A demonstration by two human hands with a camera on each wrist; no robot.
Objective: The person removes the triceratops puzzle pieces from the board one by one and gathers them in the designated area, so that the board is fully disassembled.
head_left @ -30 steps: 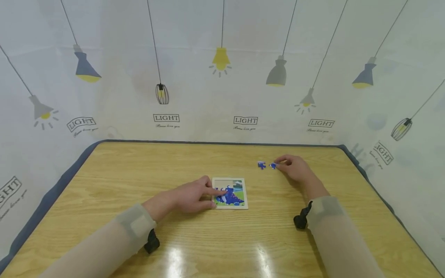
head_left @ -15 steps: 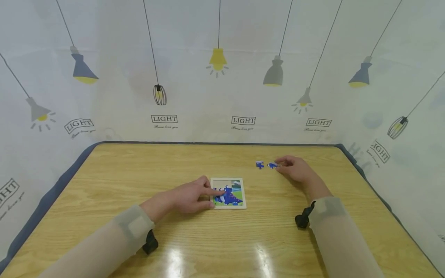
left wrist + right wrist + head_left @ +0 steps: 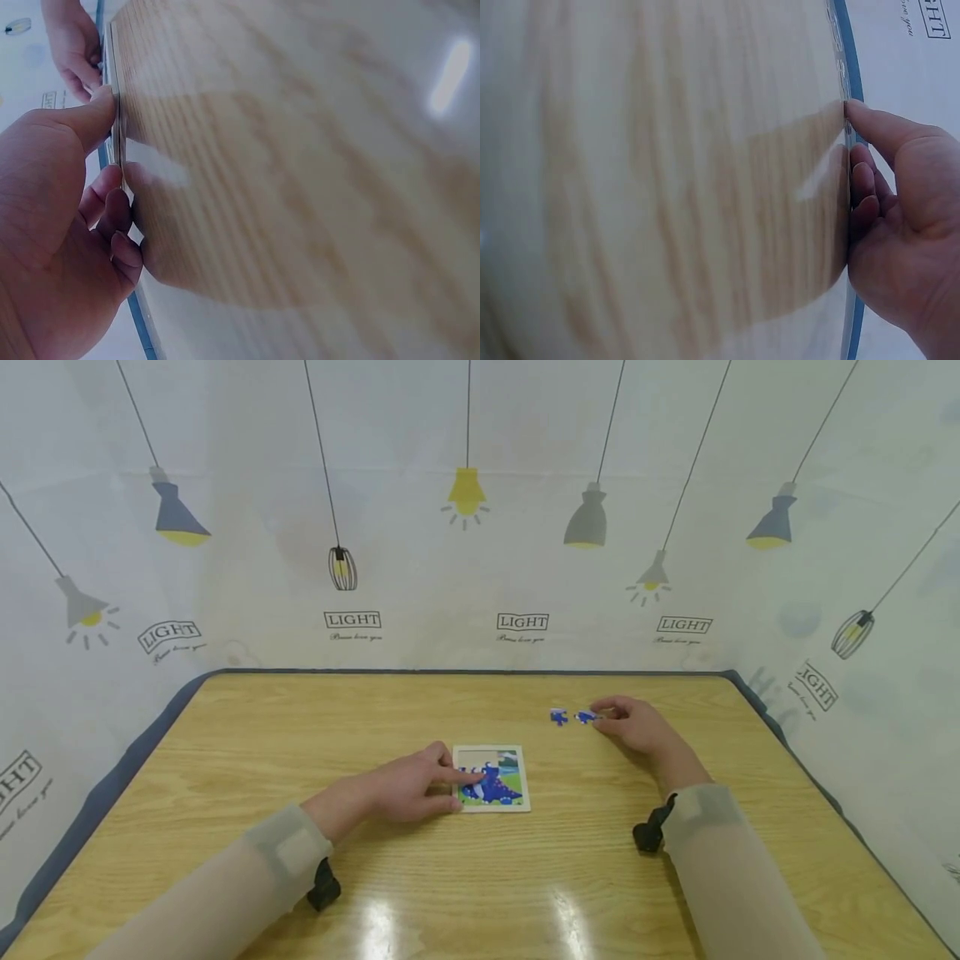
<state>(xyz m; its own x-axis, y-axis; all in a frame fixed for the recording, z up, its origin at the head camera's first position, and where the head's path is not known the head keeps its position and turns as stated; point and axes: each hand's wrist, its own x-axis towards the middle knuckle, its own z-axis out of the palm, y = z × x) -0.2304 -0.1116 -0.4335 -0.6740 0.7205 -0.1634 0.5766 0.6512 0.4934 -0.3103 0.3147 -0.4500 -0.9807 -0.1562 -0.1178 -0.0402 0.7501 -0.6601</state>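
Observation:
A small jigsaw puzzle [image 3: 509,781] with a blue dinosaur picture lies in a pale square frame on the table; its upper left part shows bare backing. My left hand [image 3: 408,783] rests at its left side. The straight index finger presses on the picture, while the thumb touches the frame's lower left corner. Farther back, my right hand [image 3: 636,725] pinches the right edge of a blue and white puzzle piece [image 3: 585,717] between thumb and index finger. A second blue puzzle piece [image 3: 558,717] lies just left of that one. The right wrist view shows the thumb tip at table level.
The wooden table [image 3: 315,714] has a dark blue edge and meets a wall covering [image 3: 420,560] printed with lamps. A black wrist camera [image 3: 324,885] hangs under the left sleeve, another black wrist camera [image 3: 648,837] under the right.
The piece at my right fingertips has turned slightly and shows more of its surface. My left hand keeps its place on the puzzle. The head view has shifted a little.

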